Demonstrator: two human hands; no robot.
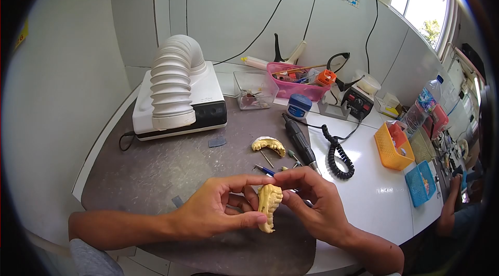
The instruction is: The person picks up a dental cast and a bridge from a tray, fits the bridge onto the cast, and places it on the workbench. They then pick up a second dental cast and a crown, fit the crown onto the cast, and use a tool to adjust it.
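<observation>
A yellow plaster dental model [269, 207] is held upright on its side between both hands, its row of teeth facing right. My left hand [221, 206] grips it from the left, thumb on the lower part and index finger at the top. My right hand [312, 200] pinches its upper right edge with thumb and fingertips. Beyond the hands, a second dental model [268, 144], curved and yellow with a whitish rim, lies on the dark mat. Right of it rests a black handpiece [300, 140] with a coiled cord [338, 153]. A blue pen-like tool [264, 170] is partly hidden behind my fingers.
A white machine with a ribbed hose [174, 83] stands at the back left. Behind are a clear box [254, 91], a pink basket [296, 88], a blue jar [299, 105] and a control unit [357, 101]. Orange [393, 148] and blue baskets [420, 185] stand right; a person's arm [449, 206] is beyond.
</observation>
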